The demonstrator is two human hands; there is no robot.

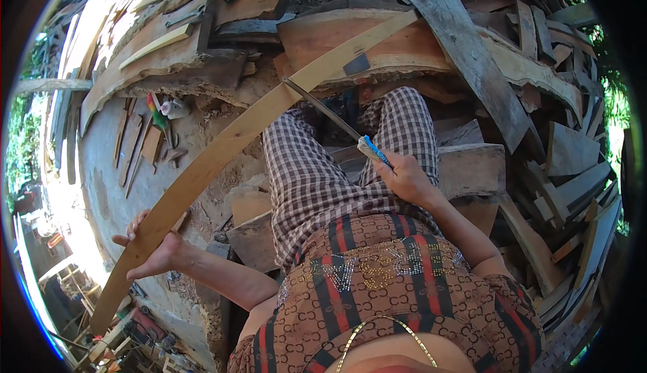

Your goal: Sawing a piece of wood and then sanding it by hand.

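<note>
A long, narrow plank [202, 161] of pale wood slants from the lower left up across my knees, its far end over a thick board. My left hand [153, 248] grips it near its lower end; part of that hand is hidden beneath the wood. In my right hand [403, 179] is a long, narrow metal tool [323, 110] with a handle wrapped in blue and white. Its exact kind is unclear from this angle. The tool's tip meets the plank's right edge, just above my checked trousers.
A thick rough-edged board [377, 39] lies beyond my knees, with a grey weathered plank [465, 49] leaning across it. Wood offcuts [566, 177] pile up on the right. A white bottle [174, 109] and sticks lie on the concrete floor [111, 171] at left.
</note>
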